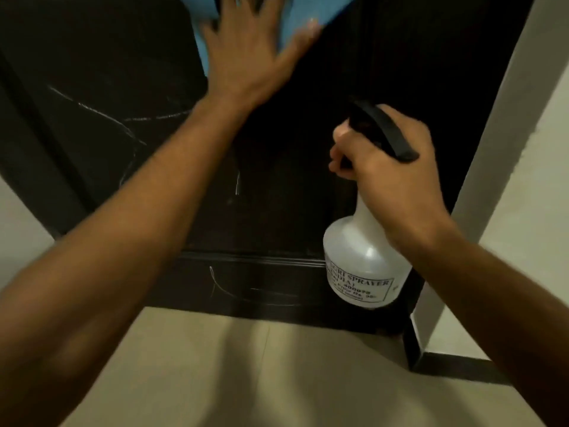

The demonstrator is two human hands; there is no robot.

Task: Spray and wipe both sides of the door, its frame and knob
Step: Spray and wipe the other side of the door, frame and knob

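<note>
A dark brown door (277, 186) fills the middle of the head view, with pale scratch marks on its panels. My left hand (249, 53) presses a light blue cloth (303, 13) flat against the door near the top edge of the view, fingers spread and straight. My right hand (391, 171) grips the neck of a white spray bottle (363, 257) with a black trigger head, held upright in front of the door's lower right part. The door's frame (492, 97) runs along the right side. The knob is out of sight.
A beige tiled floor (261, 380) lies below the door. Pale walls stand at the left (18, 229) and right (523, 211), with a dark skirting strip (455, 368) at the right wall's foot.
</note>
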